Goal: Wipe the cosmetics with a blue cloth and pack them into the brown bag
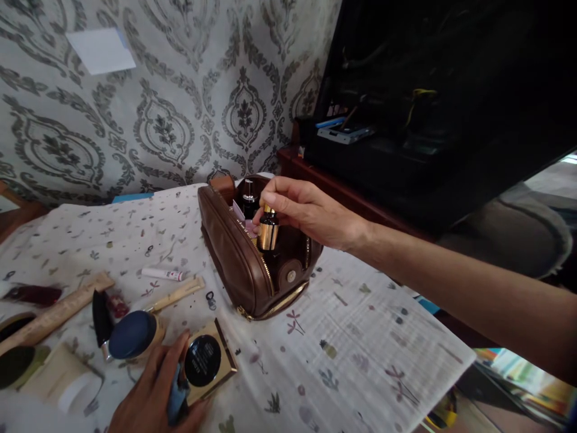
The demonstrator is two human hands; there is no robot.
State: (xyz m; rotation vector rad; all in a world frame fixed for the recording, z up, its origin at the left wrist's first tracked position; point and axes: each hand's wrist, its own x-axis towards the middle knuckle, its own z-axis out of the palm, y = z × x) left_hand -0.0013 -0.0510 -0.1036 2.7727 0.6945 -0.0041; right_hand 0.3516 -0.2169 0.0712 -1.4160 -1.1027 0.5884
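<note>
My right hand (306, 211) pinches the top of a small dark dropper bottle with a gold band (268, 231), holding it upright in the mouth of an open brown leather toiletry bag (234, 252). Another dark pump bottle (248, 201) stands inside the bag behind it. My left hand (151, 394) rests low at the front, fingers curled around a blue item (177, 394) and touching a gold square compact with a black round lid (206, 361).
On the patterned cloth (360, 349) left of the bag lie a white tube (163, 274), a wooden-handled brush (178, 294), a blue-lidded jar (133, 334), a long wooden stick (54, 313) and dark cosmetics. A dark wooden cabinet (428, 120) stands behind right.
</note>
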